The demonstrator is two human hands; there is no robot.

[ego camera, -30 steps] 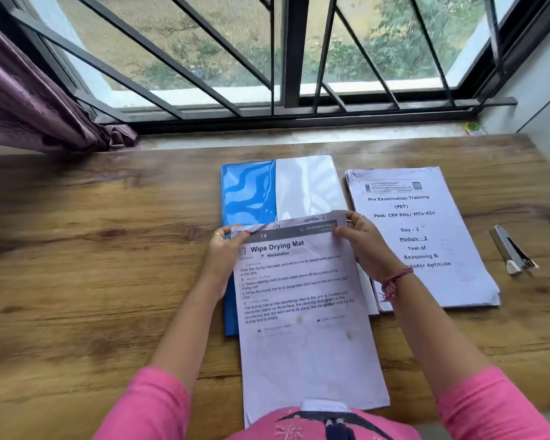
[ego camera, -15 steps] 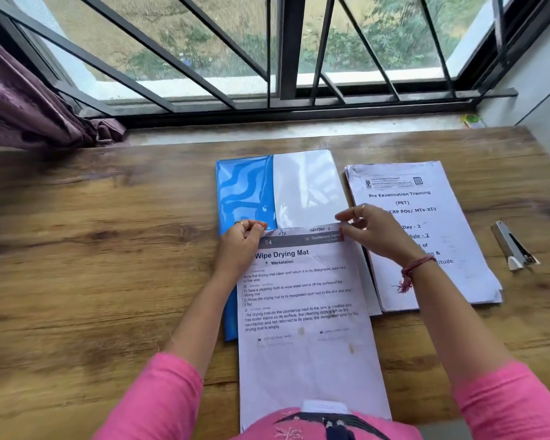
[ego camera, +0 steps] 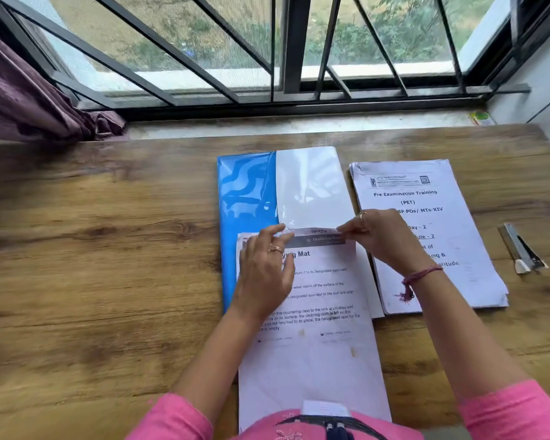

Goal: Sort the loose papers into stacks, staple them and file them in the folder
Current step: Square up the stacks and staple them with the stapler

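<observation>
So there's a printed sheet (ego camera: pixel 311 315) lying lengthwise in the middle of the frame, its far end on top of a blue and clear folder (ego camera: pixel 248 192) on the wooden worktop (ego camera: pixel 92 281), its near end running off the worktop edge toward the person's lap. The left hand (ego camera: pixel 262 274) lies flat on the sheet's upper left part, fingers straight and spread, covering a good chunk of the heading, so only "Mat" reads. The right hand (ego camera: pixel 381 239) pinches the sheet's top right corner between thumb and fingertips, and the top edge curls up a bit there. Just right of the folder sits a thick stack of papers (ego camera: pixel 451 217) with "Pre Examination Training" on the cover; the right wrist, with a red thread bracelet (ego camera: pixel 416 277), crosses over its left side and hides some of the text. At the right edge of the frame a metal stapler (ego camera: pixel 521 249) lies on the worktop, well apart from both hands. Up top there's a barred window (ego camera: pixel 283 52), a purple curtain (ego camera: pixel 23 103) bunched in the upper left, and a small green-and-yellow thing (ego camera: pixel 482 117) on the sill, too small to make out.
</observation>
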